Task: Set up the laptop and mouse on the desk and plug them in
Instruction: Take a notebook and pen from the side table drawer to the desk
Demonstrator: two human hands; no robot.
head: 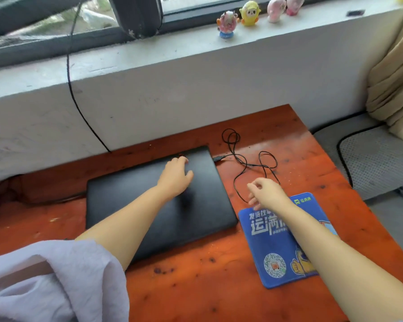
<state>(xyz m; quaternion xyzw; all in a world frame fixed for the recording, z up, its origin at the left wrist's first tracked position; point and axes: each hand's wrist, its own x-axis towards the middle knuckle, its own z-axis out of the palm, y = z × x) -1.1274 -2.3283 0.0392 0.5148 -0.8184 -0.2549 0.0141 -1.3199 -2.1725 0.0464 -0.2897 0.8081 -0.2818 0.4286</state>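
Observation:
A closed black laptop [149,205] lies on the reddish wooden desk [196,287]. My left hand [175,177] rests flat on its lid, fingertips near the far edge. A thin black mouse cable [242,162] lies in loops to the right of the laptop, and its USB plug [218,158] sits against the laptop's right far corner. My right hand [265,192] hovers over the far edge of the blue mouse pad [272,247], fingers loosely spread close to the cable. No mouse is in view.
A black cord [70,89] drops from the window down behind the desk, and another cable [56,201] runs along the desk left of the laptop. Small toy figures [249,13] stand on the sill. A grey seat [372,159] is to the right.

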